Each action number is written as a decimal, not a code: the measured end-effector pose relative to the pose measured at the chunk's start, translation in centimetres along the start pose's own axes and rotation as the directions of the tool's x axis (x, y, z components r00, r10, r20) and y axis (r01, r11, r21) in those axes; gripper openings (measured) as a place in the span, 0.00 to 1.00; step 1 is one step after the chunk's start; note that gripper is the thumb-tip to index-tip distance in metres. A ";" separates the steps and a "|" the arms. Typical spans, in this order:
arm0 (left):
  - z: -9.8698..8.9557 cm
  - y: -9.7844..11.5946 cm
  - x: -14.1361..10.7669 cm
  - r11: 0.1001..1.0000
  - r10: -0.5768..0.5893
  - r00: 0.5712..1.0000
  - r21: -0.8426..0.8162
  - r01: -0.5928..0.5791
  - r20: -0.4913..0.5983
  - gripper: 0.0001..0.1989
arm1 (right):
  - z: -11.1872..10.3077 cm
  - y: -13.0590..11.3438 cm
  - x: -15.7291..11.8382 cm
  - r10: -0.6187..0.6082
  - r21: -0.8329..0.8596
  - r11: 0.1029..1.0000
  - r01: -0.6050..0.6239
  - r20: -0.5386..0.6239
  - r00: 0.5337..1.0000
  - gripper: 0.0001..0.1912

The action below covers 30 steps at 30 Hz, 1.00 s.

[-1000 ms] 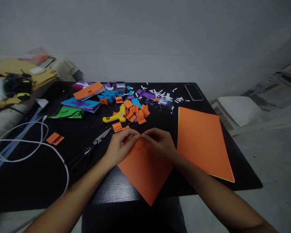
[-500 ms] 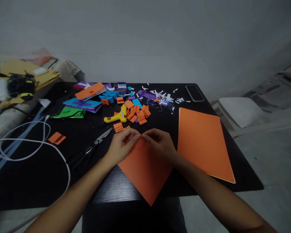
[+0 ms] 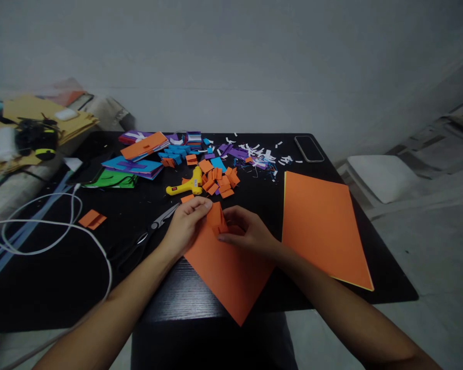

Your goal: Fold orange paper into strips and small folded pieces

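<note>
An orange sheet of paper [image 3: 231, 272] lies in front of me with one corner pointing over the table's near edge. At its far end stands a raised, folded orange piece [image 3: 217, 218]; whether it is part of the sheet or separate I cannot tell. My left hand [image 3: 189, 223] pinches this fold from the left, thumb on top. Curled about the fold's right side is my right hand [image 3: 250, 234], its thumb low at the edge and its fingers above. Scissors [image 3: 152, 228] rest left of my left hand, and a yellow glue gun [image 3: 187, 184] lies just beyond it.
Small folded orange pieces [image 3: 219, 181] lie past my hands, with white paper scraps [image 3: 258, 152] behind. A larger orange sheet stack [image 3: 320, 226] and a phone [image 3: 309, 148] are at right. Coloured paper stacks [image 3: 133, 167] and a looping white cable [image 3: 88, 234] are at left.
My hands, earlier meeting at the sheet's far end, have come apart slightly. The fold now stands up between them, and my right thumb has moved lower.
</note>
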<state>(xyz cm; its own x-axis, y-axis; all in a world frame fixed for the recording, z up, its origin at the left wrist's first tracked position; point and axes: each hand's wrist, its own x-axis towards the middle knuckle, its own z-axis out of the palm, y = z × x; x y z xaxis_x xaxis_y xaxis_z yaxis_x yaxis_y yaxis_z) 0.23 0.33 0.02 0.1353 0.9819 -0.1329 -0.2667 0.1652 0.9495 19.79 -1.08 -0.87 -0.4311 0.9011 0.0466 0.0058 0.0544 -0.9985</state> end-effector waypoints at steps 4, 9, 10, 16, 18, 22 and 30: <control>0.3 0.4 0.1 0.982 -0.108 0.992 -0.147 0.118 0.070 0.11 | -0.1 -0.1 -0.1 -0.091 -0.148 0.986 0.079 -0.079 0.993 0.07; 0.1 -0.1 0.0 0.995 -0.081 0.992 -0.046 0.085 0.097 0.10 | -0.1 -0.3 0.0 -0.153 -0.183 0.975 0.123 -0.162 0.975 0.04; 0.0 -0.2 0.0 0.999 -0.048 0.995 0.005 0.048 0.092 0.10 | -0.1 -0.3 0.0 -0.158 -0.181 0.975 0.127 -0.171 0.972 0.05; -0.3 -0.3 -0.2 0.816 0.289 0.949 0.486 -0.311 0.124 0.18 | 0.1 -0.5 0.0 -0.141 -0.204 0.975 0.092 -0.244 0.959 0.05; -0.3 -0.2 -0.4 0.744 0.331 0.924 0.549 -0.380 0.190 0.24 | 0.0 -0.4 0.0 -0.141 -0.194 0.977 0.089 -0.273 0.952 0.06; -0.3 0.0 -0.9 0.732 0.302 0.899 0.527 -0.432 0.318 0.31 | -0.3 0.0 0.3 -0.143 -0.165 0.982 0.096 -0.301 0.943 0.06; -0.1 -0.4 -1.2 0.656 0.297 0.899 0.615 -0.437 0.322 0.30 | -0.4 0.2 0.3 -0.129 -0.144 0.986 0.088 -0.309 0.942 0.07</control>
<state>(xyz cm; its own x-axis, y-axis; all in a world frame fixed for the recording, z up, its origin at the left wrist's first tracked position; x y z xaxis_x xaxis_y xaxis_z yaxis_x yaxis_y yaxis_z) 0.06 -0.90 -0.22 0.3495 0.9019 0.2539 0.3527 -0.3777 0.8561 20.03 -0.58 -1.04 -0.1284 0.9749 0.1820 0.0975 0.1950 -0.9759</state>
